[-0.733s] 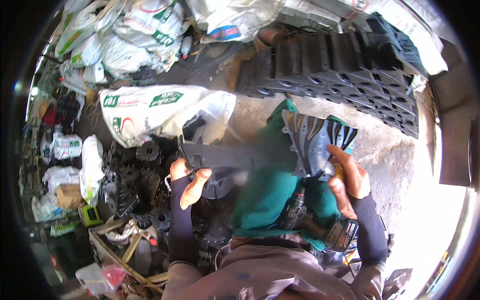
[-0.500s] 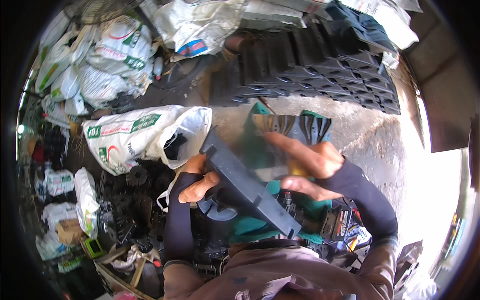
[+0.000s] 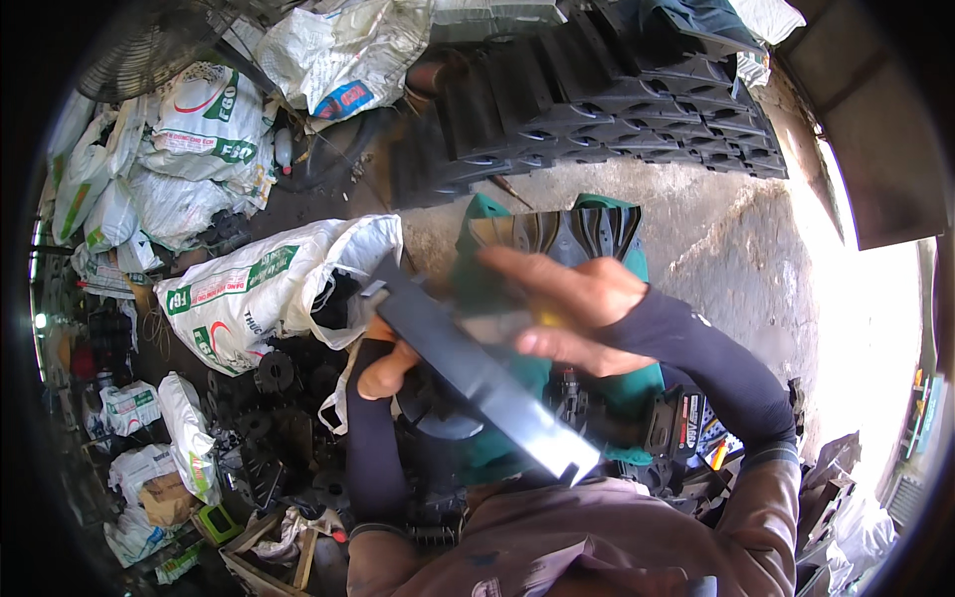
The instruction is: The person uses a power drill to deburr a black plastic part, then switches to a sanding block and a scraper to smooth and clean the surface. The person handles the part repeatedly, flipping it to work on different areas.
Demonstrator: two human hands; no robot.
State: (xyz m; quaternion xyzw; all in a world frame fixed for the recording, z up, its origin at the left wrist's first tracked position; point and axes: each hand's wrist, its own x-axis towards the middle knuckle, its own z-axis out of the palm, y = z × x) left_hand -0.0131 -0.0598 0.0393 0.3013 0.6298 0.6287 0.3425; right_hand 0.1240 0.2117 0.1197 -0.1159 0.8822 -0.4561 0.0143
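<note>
A: Head cam, pls. What's the L grip [image 3: 386, 364] got?
B: Closed on a long dk plastic part [image 3: 468, 373], at its upper-L end, thumb nearest the body. Rest of the part sticks out of the grip & slants down-R twd the shirt [image 3: 557, 537], w/ glare on the low end.
A: And the R grip [image 3: 587, 298]?
B: Up-R of the part, fingers & thumb curled abt a yellow tool [image 3: 550, 319]. V. blurry. Its pale end is nr the part's long edge; can't tell if they touch.
A: What's around?
B: Ribbed dk piece [image 3: 587, 231] at the knees of the green trousers [image 3: 637, 383], just past the R grip. Power tool's battery [image 3: 686, 423] below that grip, nr the R forearm. White sack [image 3: 234, 294] L of the L grip, its open mouth facing the part. Stacked blk panels [image 3: 597, 109] up top, well apart from both.
</note>
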